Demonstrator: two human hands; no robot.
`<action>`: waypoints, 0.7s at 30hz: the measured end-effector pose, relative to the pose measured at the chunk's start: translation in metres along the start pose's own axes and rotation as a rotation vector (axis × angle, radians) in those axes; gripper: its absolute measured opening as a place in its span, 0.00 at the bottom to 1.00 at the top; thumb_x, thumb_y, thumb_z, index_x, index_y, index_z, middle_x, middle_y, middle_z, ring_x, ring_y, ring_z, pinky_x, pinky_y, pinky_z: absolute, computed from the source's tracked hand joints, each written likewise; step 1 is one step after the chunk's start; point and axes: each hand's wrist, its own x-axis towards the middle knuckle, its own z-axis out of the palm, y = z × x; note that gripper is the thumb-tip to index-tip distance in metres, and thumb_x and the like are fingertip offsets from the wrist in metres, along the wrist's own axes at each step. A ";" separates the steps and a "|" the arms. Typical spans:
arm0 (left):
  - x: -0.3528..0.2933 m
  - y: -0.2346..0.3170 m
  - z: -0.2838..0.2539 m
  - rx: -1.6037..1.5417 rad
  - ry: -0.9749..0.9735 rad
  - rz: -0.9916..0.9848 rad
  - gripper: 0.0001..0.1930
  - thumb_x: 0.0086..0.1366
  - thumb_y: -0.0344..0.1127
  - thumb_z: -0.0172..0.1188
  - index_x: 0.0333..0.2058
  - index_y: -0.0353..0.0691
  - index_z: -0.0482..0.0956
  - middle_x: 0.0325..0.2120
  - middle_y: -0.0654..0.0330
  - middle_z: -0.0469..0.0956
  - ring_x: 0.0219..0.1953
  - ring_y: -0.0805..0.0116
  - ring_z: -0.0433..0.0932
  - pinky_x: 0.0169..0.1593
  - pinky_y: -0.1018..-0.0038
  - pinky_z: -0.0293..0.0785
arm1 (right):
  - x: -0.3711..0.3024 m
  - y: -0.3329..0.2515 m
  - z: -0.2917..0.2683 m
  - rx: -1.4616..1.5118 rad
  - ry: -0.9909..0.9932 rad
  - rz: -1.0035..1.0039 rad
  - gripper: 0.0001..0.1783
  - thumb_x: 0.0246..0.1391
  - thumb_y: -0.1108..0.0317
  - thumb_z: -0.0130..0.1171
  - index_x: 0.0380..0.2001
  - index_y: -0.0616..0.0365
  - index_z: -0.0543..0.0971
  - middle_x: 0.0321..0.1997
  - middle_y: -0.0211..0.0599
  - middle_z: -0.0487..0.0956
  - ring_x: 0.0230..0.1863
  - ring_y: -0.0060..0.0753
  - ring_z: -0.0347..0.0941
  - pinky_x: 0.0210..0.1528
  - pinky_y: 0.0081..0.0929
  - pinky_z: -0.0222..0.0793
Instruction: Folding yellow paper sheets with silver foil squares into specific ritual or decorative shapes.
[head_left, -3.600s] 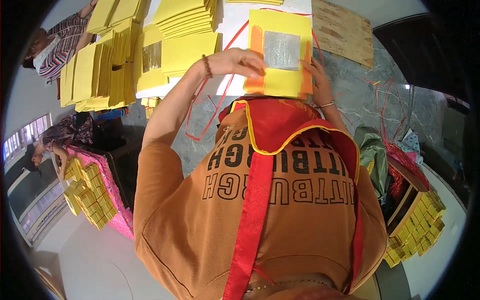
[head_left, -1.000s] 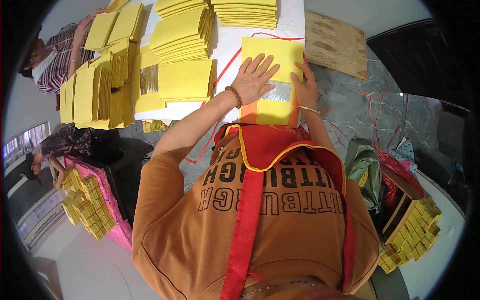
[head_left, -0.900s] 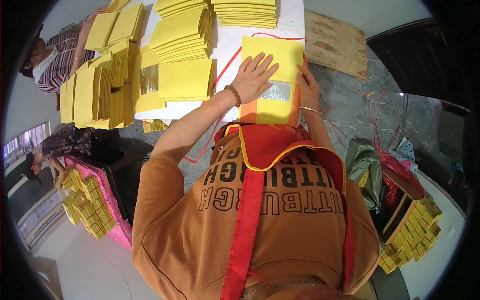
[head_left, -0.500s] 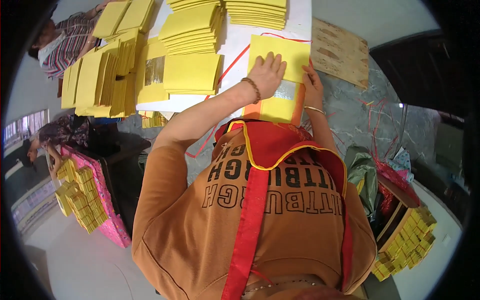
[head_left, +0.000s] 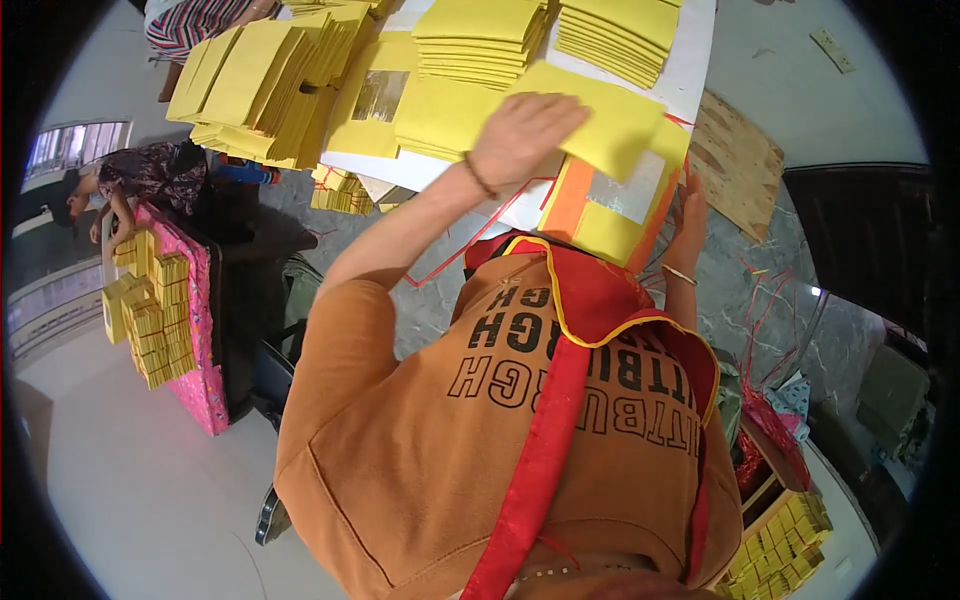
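left hand point(head_left: 525, 140) touches yellow paper point(head_left: 615, 115); black lettering point(head_left: 520, 330) crosses a brown sweatshirt point(head_left: 440, 450).

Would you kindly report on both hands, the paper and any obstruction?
Left hand over plain yellow paper. Right hand beside silver-patched sheet's right edge. Plain yellow paper covering part of silver patch. No obvious obstruction.

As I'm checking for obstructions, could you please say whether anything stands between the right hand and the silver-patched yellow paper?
Nothing visible does: the right hand is beside the right edge of the silver-patched yellow paper. The folded yellow paper at the left hand overlaps its far part.
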 end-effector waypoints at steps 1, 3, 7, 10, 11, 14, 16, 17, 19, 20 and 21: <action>-0.015 -0.012 -0.008 0.018 -0.044 -0.023 0.22 0.53 0.29 0.51 0.50 0.43 0.72 0.46 0.58 0.74 0.47 0.64 0.73 0.49 0.68 0.67 | -0.001 -0.002 0.000 -0.064 -0.028 0.031 0.29 0.63 0.52 0.36 0.61 0.60 0.58 0.64 0.41 0.59 0.63 0.38 0.55 0.60 0.35 0.53; -0.043 -0.033 -0.021 0.050 -0.106 -0.060 0.24 0.52 0.26 0.50 0.50 0.44 0.71 0.47 0.58 0.74 0.48 0.63 0.72 0.49 0.66 0.66 | -0.003 0.000 -0.001 -0.080 -0.012 0.034 0.29 0.63 0.52 0.37 0.60 0.60 0.58 0.63 0.41 0.60 0.62 0.37 0.57 0.59 0.34 0.55; -0.089 -0.070 -0.034 0.146 -0.200 -0.102 0.25 0.52 0.24 0.49 0.51 0.44 0.70 0.48 0.58 0.73 0.49 0.63 0.71 0.50 0.65 0.66 | -0.004 0.004 0.002 -0.091 0.022 0.046 0.25 0.63 0.55 0.38 0.57 0.60 0.62 0.59 0.38 0.64 0.56 0.33 0.63 0.53 0.30 0.61; -0.110 -0.088 -0.028 0.193 -0.291 -0.166 0.26 0.53 0.25 0.48 0.53 0.46 0.68 0.49 0.59 0.72 0.50 0.62 0.71 0.51 0.65 0.65 | -0.006 0.003 0.006 -0.060 -0.011 0.036 0.23 0.63 0.58 0.40 0.56 0.60 0.65 0.56 0.35 0.67 0.53 0.27 0.65 0.51 0.25 0.63; -0.117 -0.090 -0.024 0.190 -0.292 -0.167 0.26 0.53 0.25 0.48 0.53 0.46 0.68 0.49 0.59 0.72 0.50 0.62 0.71 0.51 0.65 0.65 | -0.006 0.004 0.005 -0.063 -0.010 0.039 0.23 0.63 0.58 0.40 0.56 0.60 0.65 0.56 0.35 0.67 0.53 0.27 0.65 0.51 0.25 0.63; -0.131 -0.093 -0.017 0.152 -0.374 -0.191 0.26 0.53 0.23 0.47 0.54 0.46 0.68 0.51 0.59 0.70 0.51 0.62 0.69 0.53 0.65 0.65 | -0.008 0.008 0.003 -0.079 0.016 0.043 0.21 0.63 0.60 0.41 0.54 0.60 0.67 0.53 0.33 0.69 0.50 0.23 0.66 0.49 0.23 0.64; -0.135 -0.096 -0.017 0.122 -0.454 -0.203 0.27 0.53 0.26 0.49 0.55 0.45 0.66 0.53 0.57 0.68 0.54 0.59 0.67 0.54 0.64 0.64 | -0.011 0.004 0.003 -0.057 -0.003 0.073 0.21 0.63 0.60 0.42 0.53 0.60 0.67 0.51 0.33 0.71 0.48 0.23 0.67 0.48 0.22 0.64; -0.135 -0.099 -0.016 0.118 -0.456 -0.203 0.27 0.53 0.26 0.49 0.55 0.45 0.66 0.53 0.57 0.68 0.54 0.59 0.67 0.54 0.64 0.64 | -0.010 0.006 0.002 -0.060 0.000 0.076 0.21 0.63 0.60 0.42 0.53 0.60 0.67 0.51 0.33 0.71 0.48 0.23 0.67 0.48 0.22 0.64; -0.133 -0.104 -0.015 -0.105 -0.467 -0.289 0.29 0.55 0.37 0.52 0.57 0.45 0.63 0.58 0.54 0.61 0.60 0.56 0.59 0.59 0.61 0.56 | -0.009 0.010 0.001 -0.070 0.002 0.075 0.20 0.63 0.60 0.42 0.53 0.61 0.67 0.49 0.33 0.71 0.47 0.22 0.68 0.48 0.21 0.64; -0.135 -0.102 -0.012 -0.106 -0.469 -0.290 0.29 0.55 0.37 0.52 0.57 0.45 0.63 0.58 0.54 0.61 0.60 0.56 0.59 0.59 0.61 0.56 | -0.010 0.012 0.000 -0.071 0.002 0.078 0.20 0.63 0.60 0.42 0.53 0.61 0.67 0.49 0.33 0.71 0.47 0.22 0.68 0.48 0.21 0.64; -0.138 -0.096 -0.006 -0.064 -0.510 -0.357 0.31 0.55 0.44 0.52 0.59 0.44 0.60 0.60 0.52 0.58 0.62 0.55 0.54 0.61 0.59 0.51 | -0.010 0.010 0.001 -0.069 0.003 0.084 0.20 0.62 0.61 0.43 0.53 0.61 0.67 0.49 0.33 0.71 0.47 0.23 0.67 0.48 0.22 0.64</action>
